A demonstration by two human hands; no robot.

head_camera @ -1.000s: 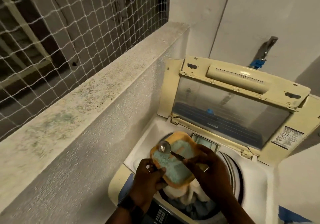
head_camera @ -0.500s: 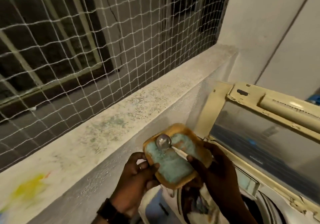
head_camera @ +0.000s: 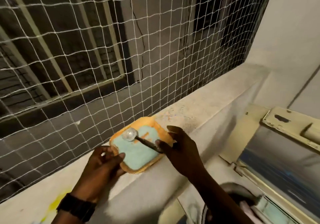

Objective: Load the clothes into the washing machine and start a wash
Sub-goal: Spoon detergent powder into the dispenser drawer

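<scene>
1. Step in hand: detergent stage, judged from the tub of powder. Orange container (head_camera: 138,147) of pale blue-green powder sits on or just above the ledge (head_camera: 199,107); contact w/ the ledge cannot be told.
2. Left hand (head_camera: 102,170): fingers curled round the container's near-left edge, holding it.
3. Right hand (head_camera: 181,149): thumb and forefinger pinched on the handle end of the spoon (head_camera: 138,138). Spoon bowl rests over the powder at the container's far-left side. Whether it carries powder: cannot tell.
4. Task items: washing machine (head_camera: 285,171) at lower right, lid (head_camera: 277,137) raised, so the drum stays accessible. Clothes (head_camera: 245,206) show as a blurred patch at the bottom edge, apparently inside the drum.
5. Next move, est.: either scoop a dose and carry it right to the machine, or release the container on the ledge. Needs a level spoon and a stable tub before the left hand lets go.
6. Surroundings: white netting (head_camera: 121,50) w/ window bars behind the ledge; yellow stain (head_camera: 55,204) on the ledge at lower left; dark watch (head_camera: 76,208) on left wrist.
7. Obstructions: none between container and drum. Risk: tub near the ledge edge could tip toward the machine.
</scene>
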